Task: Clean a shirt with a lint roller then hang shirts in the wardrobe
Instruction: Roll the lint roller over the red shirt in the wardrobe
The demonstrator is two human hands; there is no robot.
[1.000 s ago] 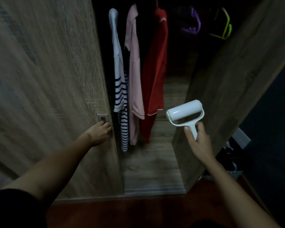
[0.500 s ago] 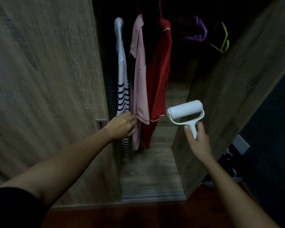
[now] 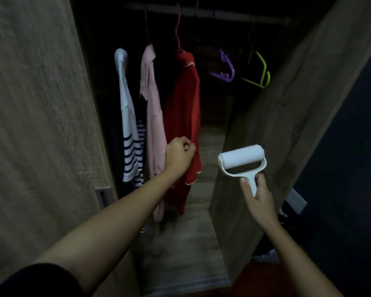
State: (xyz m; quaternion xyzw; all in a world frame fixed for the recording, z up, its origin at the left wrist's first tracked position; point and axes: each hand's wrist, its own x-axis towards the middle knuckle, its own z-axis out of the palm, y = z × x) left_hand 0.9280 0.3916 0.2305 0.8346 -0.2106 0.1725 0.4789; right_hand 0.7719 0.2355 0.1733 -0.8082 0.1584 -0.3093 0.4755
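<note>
Three shirts hang on hangers inside the open wardrobe: a white shirt with navy stripes (image 3: 130, 129), a pink shirt (image 3: 155, 116) and a red shirt (image 3: 183, 99). My left hand (image 3: 179, 155) reaches into the wardrobe and its curled fingers pinch the front edge of the red shirt near its sleeve. My right hand (image 3: 258, 196) grips the handle of a white lint roller (image 3: 241, 158), held upright in front of the right wardrobe door.
The left wardrobe door (image 3: 36, 116) with a recessed handle (image 3: 104, 195) and the right door (image 3: 272, 129) flank the opening. An empty purple hanger (image 3: 225, 68) and a green hanger (image 3: 261, 71) hang on the rail (image 3: 212, 13). Dark clutter lies on the floor at right.
My left hand left the door handle, passed the striped shirt and now pinches the red shirt. My view tilted up, showing the rail. The lint roller stayed about where it was.
</note>
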